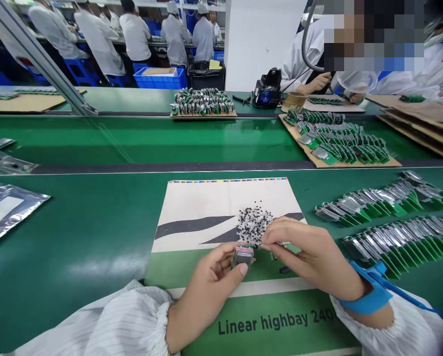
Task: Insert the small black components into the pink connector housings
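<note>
My left hand (216,279) is closed round a small circuit board module (242,257) with a silvery face and a pinkish strip along its top edge. Just right of the module, my right hand (303,249) pinches thumb and forefinger together; whatever sits between the tips is too small to make out. Behind the fingers lies a loose pile of tiny black-headed parts with thin pale leads (254,222). The pile rests on a printed cardboard sheet (191,202), under both hands. A blue wrist strap (371,291) circles my right wrist.
Rows of similar boards (399,242) stand on the green table at right. Beyond, a cardboard tray of boards (340,138) and another board stack (203,103) sit on the line. A silver bag (11,212) lies left. A co-worker's hands (316,84) are across the line.
</note>
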{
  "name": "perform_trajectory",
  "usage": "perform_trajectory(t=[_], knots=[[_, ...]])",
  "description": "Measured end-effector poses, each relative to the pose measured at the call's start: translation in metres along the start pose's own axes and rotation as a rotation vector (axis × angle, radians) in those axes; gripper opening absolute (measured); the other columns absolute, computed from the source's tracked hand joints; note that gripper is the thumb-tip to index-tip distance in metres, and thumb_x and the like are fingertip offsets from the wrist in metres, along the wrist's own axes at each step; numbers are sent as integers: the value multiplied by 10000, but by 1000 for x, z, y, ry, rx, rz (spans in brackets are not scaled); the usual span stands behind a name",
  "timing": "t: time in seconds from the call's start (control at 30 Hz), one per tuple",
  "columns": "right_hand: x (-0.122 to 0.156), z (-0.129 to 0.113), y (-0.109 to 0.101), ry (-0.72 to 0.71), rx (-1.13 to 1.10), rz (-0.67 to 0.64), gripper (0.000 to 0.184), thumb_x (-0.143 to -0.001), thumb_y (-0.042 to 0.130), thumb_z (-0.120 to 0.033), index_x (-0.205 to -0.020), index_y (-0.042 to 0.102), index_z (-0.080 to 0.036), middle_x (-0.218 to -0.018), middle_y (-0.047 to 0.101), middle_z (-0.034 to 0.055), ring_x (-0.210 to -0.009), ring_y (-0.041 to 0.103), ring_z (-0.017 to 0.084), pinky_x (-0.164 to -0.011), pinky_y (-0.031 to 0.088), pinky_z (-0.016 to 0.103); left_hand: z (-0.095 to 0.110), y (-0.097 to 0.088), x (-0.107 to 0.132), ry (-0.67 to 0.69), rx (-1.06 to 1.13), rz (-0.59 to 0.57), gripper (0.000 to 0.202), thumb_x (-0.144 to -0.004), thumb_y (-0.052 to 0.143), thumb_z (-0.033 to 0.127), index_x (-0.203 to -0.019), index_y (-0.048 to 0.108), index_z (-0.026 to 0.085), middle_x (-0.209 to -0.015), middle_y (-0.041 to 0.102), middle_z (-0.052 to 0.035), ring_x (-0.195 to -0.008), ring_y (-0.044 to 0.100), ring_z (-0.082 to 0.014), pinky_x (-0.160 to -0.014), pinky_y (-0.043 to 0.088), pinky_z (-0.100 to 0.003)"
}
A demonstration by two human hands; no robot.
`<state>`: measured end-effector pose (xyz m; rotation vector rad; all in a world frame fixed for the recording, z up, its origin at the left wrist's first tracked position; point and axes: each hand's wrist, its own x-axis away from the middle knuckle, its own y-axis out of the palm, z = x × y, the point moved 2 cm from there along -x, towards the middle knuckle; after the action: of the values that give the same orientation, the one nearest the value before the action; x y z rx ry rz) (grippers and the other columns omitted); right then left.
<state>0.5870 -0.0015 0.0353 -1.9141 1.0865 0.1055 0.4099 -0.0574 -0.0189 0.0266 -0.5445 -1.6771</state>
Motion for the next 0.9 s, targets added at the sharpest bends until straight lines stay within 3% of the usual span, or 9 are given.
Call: perform_trajectory(t=[0.2,0.43,0.9], knots=[[3,-11,9,-52,-49,53,238,-869,516,-23,-1000,612,-197,-863,671,62,-789,627,162,-664,552,291,-4,2,-2,-22,42,-30,224,-697,801,287,-800,627,189,-775,657,7,-692,545,-106,-596,426,-203],[8,-18,24,-103,20,171,233,-882,531,-62,-1040,508,-232,-804,672,41,-803,643,169,-684,575,304,-5,2,0,-47,20,-54,195,-719,790,281,-831,651,201,-802,666,-10,-699,562,-113,-597,447,-215],[18,-9,33,-141,28,105,291,-845,534,-29,-1006,462,-260,-902,691,44,-918,684,187,-791,583,375,-4,3,-2,-9,26,-57,212,-685,812,234,-814,645,216,-805,674,-7,-742,588,-134,-618,462,-222]])
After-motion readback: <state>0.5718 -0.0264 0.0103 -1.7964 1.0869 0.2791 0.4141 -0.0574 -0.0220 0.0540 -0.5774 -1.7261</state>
